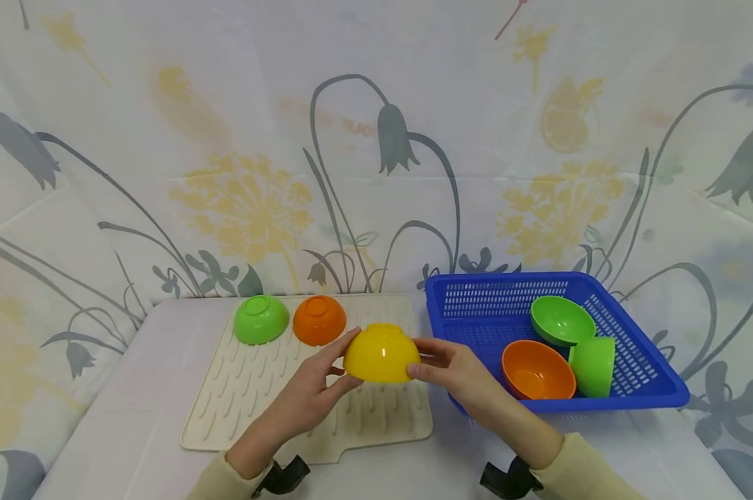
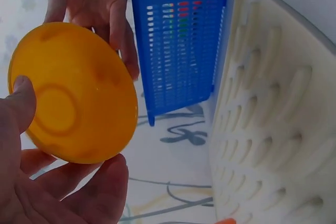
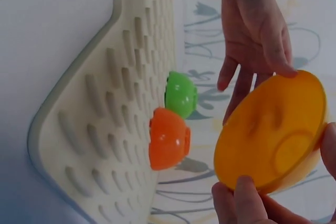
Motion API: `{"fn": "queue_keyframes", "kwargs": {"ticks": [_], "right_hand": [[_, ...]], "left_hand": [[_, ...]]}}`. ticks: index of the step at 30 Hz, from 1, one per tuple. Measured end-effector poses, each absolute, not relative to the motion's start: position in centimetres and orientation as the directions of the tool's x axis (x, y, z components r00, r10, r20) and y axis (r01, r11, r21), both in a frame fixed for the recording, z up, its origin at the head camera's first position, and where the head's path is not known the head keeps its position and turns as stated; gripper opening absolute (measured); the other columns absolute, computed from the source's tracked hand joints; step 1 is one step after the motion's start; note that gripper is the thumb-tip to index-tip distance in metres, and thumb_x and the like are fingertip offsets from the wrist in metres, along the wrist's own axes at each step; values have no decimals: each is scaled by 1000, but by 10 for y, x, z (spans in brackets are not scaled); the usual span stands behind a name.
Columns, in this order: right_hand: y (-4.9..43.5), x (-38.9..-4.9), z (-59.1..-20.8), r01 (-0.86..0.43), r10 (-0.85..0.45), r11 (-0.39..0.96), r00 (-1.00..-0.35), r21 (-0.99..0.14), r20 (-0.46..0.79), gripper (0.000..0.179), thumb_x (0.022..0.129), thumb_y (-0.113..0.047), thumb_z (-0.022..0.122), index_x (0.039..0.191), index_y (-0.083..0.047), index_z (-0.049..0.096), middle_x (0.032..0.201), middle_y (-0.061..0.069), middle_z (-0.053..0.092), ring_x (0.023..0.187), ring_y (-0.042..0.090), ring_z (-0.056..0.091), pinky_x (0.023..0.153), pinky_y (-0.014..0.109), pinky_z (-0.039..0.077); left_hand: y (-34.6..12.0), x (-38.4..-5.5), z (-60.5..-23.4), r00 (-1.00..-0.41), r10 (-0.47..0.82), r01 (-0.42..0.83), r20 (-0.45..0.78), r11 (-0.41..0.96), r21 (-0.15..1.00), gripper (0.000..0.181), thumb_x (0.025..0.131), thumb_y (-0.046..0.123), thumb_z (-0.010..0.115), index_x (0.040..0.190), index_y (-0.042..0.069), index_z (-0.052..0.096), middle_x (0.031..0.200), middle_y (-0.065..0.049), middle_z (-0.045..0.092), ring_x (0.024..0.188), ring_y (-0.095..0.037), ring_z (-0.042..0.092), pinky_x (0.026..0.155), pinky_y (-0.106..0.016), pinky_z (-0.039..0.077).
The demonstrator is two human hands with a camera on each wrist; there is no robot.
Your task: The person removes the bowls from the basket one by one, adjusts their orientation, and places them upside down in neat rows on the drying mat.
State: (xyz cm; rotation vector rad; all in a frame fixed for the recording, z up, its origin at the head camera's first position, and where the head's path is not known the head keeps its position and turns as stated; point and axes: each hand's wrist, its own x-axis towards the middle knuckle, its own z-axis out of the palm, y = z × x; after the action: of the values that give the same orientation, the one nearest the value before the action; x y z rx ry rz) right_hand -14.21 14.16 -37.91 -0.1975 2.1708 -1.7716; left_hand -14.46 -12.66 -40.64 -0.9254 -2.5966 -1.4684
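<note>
A yellow bowl (image 1: 383,357) is held upside down in the air above the cream drying mat (image 1: 251,403). My left hand (image 1: 309,391) grips its left side, and my right hand (image 1: 456,375) pinches the right side. The left wrist view looks into the hollow of the yellow bowl (image 2: 79,98), with the left thumb at its rim. On the back of the mat, a green bowl (image 1: 261,320) and an orange bowl (image 1: 319,320) stand upside down side by side.
To the right of the mat stands a blue plastic basket (image 1: 470,292). Inside lie an orange bowl (image 1: 539,371), an upward-facing green bowl (image 1: 563,321) and a green bowl on its side (image 1: 593,367). A flower-patterned cloth (image 1: 351,180) hangs behind the table.
</note>
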Motion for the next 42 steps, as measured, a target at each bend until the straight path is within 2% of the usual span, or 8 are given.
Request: {"fn": "queue_keyframes", "kwargs": {"ticks": [6, 13, 20, 25, 29, 33, 37, 42], "right_hand": [[138, -140, -380, 103, -293, 177, -944, -979, -153, 66, 91, -26, 74, 144, 1, 47, 141, 20, 54, 126, 34, 56, 106, 49, 41], [131, -137, -384, 79, -275, 157, -954, -984, -121, 68, 88, -20, 78, 144, 2, 47, 146, 21, 49, 131, 36, 50, 100, 42, 47], [115, -135, -391, -4, -240, 158, -970, -987, -34, 68, 86, -5, 78, 145, 3, 45, 151, 19, 44, 140, 34, 39, 105, 38, 39], [103, -133, -397, -110, -204, 191, -977, -975, 71, 68, 85, 7, 73, 145, 7, 42, 151, 22, 42, 141, 37, 37, 106, 43, 37], [93, -130, -407, -192, -178, 219, -972, -957, 154, 69, 85, 9, 73, 146, 8, 41, 150, 24, 40, 140, 40, 37, 107, 47, 37], [84, -132, -417, -214, -149, 236, -972, -948, 182, 74, 84, 4, 76, 147, 8, 38, 152, 25, 36, 141, 41, 34, 108, 52, 35], [75, -138, -424, -160, -96, 266, -986, -951, 139, 78, 85, -4, 78, 149, 7, 36, 154, 24, 33, 142, 40, 33, 109, 52, 34], [67, -152, -433, -88, -58, 208, -995, -974, 78, 76, 86, -2, 75, 150, 7, 34, 154, 24, 32, 143, 39, 31, 112, 49, 31]], "left_hand": [[-126, -143, -406, -832, 498, 449, 243, 349, 823, 77, 92, 24, 73, 156, 9, 31, 150, -5, 46, 131, -24, 49, 97, -41, 52], [-124, -141, -407, -861, 469, 376, 195, 331, 865, 82, 88, 29, 78, 155, 11, 33, 153, -5, 42, 136, -26, 44, 108, -45, 42], [-122, -144, -412, -883, 417, 368, 217, 328, 870, 81, 86, 29, 80, 152, 12, 36, 151, -4, 42, 135, -26, 44, 110, -49, 38], [-123, -148, -417, -880, 406, 389, 245, 322, 863, 82, 86, 23, 80, 152, 10, 34, 153, -8, 37, 139, -31, 37, 110, -58, 33], [-126, -151, -421, -891, 391, 371, 230, 338, 865, 82, 86, 23, 81, 153, 10, 34, 153, -8, 37, 139, -30, 37, 111, -60, 32], [-127, -156, -423, -893, 386, 373, 230, 353, 858, 84, 84, 22, 82, 153, 10, 34, 153, -7, 37, 138, -30, 38, 110, -60, 33], [-127, -164, -428, -903, 375, 352, 209, 368, 860, 83, 84, 21, 82, 151, 7, 35, 151, -9, 38, 136, -30, 40, 110, -58, 35], [-126, -177, -435, -934, 326, 269, 144, 380, 885, 82, 81, 14, 84, 149, 5, 39, 148, -12, 42, 135, -31, 42, 110, -53, 37]]}}
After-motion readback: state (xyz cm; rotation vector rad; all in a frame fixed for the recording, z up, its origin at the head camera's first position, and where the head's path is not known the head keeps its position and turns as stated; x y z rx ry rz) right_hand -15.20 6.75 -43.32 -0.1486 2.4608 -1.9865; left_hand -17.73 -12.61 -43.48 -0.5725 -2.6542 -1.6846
